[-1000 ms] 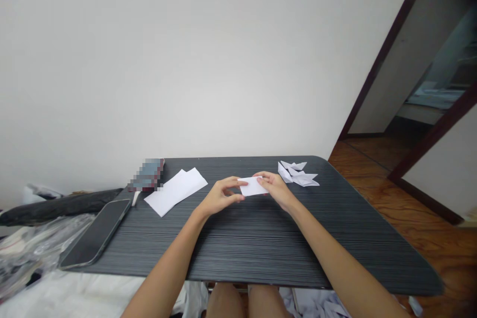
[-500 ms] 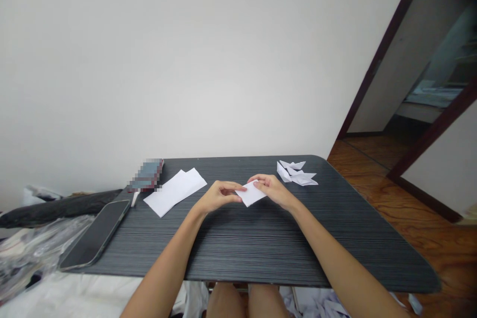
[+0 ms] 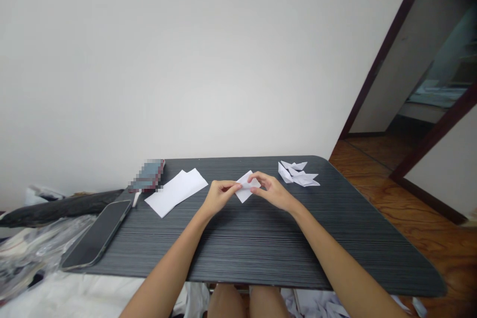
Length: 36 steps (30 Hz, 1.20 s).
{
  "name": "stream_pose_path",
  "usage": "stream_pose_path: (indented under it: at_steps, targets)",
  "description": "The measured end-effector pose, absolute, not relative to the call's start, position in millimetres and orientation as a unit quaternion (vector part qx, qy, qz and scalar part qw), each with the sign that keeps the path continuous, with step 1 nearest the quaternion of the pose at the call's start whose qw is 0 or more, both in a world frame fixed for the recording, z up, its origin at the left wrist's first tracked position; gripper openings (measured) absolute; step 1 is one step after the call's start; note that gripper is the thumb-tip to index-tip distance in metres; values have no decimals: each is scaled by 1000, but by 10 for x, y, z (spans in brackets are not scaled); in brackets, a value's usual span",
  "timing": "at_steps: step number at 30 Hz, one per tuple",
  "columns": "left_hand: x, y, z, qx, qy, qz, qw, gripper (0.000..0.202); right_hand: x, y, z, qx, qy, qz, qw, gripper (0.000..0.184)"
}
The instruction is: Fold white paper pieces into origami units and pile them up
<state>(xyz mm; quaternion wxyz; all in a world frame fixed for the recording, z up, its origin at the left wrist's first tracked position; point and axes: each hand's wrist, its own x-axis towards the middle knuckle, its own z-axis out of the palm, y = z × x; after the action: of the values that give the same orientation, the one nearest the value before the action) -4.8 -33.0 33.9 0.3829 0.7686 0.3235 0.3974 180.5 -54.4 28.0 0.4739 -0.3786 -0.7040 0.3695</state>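
Note:
Both my hands meet over the middle of a dark ribbed table (image 3: 261, 243). Between them is a small white paper piece (image 3: 246, 185), tilted and partly folded. My left hand (image 3: 219, 195) pinches its left edge with curled fingers. My right hand (image 3: 270, 190) pinches its right side, thumb and forefinger on the paper. To the left lie two white paper strips (image 3: 176, 191), flat and overlapping. Several folded white paper shapes (image 3: 298, 173) sit in a pile at the far right of the table.
A dark phone (image 3: 97, 233) lies face up at the table's left edge, a blurred small box (image 3: 148, 175) behind it. A long black object (image 3: 59, 206) and clear plastic wrap (image 3: 26, 253) lie off the left side. Wooden floor (image 3: 428, 223) and a doorway are at right.
The paper piece was flat and level between my hands; it has turned to a diagonal and is being folded. Both hands have drawn closer together on it.

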Motion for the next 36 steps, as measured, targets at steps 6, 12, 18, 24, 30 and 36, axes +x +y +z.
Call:
stream_pose_path:
  at_steps: [6, 12, 18, 24, 30, 36]
  targets:
    - [28, -360, 250, 755, 313, 439, 372, 35, 1785, -511, 207, -409, -672, 326, 525, 17]
    - [5, -344, 264, 732, 303, 451, 410, 31, 1793, -523, 232, -393, -623, 387, 556, 19]
    - [11, -400, 298, 754, 303, 436, 387, 29, 1791, -560, 264, -442, -608, 379, 541, 23]
    - [8, -436, 312, 808, 293, 428, 280, 30, 1795, -555, 253, -445, -611, 359, 547, 24]
    - [-15, -417, 315, 830, 256, 458, 191, 25, 1809, -550, 273, -433, -633, 345, 541, 22]
    - [23, -427, 261, 795, 302, 459, 258, 24, 1792, -563, 276, -453, -624, 340, 539, 21]
